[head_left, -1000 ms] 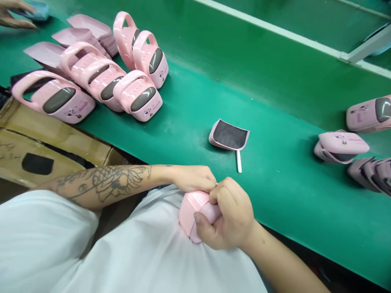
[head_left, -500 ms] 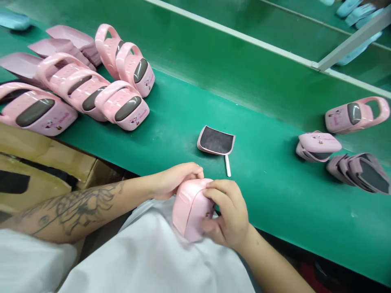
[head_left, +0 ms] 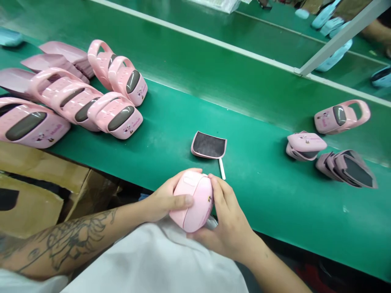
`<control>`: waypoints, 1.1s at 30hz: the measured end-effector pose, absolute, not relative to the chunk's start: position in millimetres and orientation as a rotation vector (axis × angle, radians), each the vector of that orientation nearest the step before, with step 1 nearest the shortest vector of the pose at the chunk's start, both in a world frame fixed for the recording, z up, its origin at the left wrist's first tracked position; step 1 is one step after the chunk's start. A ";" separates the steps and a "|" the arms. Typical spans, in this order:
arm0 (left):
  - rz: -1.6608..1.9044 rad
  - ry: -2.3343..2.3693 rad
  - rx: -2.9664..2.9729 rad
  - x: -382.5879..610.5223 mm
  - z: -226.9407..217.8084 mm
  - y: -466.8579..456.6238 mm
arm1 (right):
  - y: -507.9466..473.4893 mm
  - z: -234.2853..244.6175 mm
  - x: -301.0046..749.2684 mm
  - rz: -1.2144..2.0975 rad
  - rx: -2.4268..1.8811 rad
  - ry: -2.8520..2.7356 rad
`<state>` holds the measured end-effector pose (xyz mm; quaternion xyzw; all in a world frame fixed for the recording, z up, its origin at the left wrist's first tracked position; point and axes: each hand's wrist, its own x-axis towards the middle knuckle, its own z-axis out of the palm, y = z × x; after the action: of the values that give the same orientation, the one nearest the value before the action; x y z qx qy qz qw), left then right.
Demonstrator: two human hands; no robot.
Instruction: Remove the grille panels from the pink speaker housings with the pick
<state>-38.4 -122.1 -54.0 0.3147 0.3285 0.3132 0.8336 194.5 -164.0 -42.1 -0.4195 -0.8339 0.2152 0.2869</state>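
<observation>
Between my two hands, close above my lap, is a rounded pink plastic housing [head_left: 200,205] with a seam around it and a small printed figure. My left hand [head_left: 165,199] grips its left side, the thumb lying across the front. On the right, my right hand [head_left: 229,221] has its fingertips at the top edge and its thumb at the lower edge. The underside of the housing is hidden. Just beyond, on the green bench [head_left: 165,158], lies a pink curved cover [head_left: 209,145] with a dark lining, and a small white stick [head_left: 221,169] touches its near edge.
Several pink housings with handles and dark windows [head_left: 122,118] stand at left, near stacked pink covers [head_left: 61,65]. At right are another handled housing [head_left: 339,116], a loose printed cover [head_left: 307,141] and dark-lined covers [head_left: 351,169]. Cardboard boxes [head_left: 39,162] sit below left. A metal post [head_left: 336,40] rises behind.
My left thumb has come round onto the front of the housing. The housing has turned slightly, and my right thumb has shifted to its lower edge. The view has shifted a little.
</observation>
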 end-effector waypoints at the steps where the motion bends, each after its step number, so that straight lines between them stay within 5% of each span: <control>1: 0.699 0.674 0.676 -33.9 -49.9 -118.0 | -159.6 -39.1 195.0 0.556 -1.124 -2.209; 33: 0.732 0.526 0.755 -19.0 -27.4 -88.0 | -134.5 -12.5 200.9 0.488 -1.179 -2.259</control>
<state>-19.0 -88.0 -27.4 0.3559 0.2480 0.3453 0.8322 200.9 -134.5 -12.5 -0.4377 -0.8383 0.1810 0.2702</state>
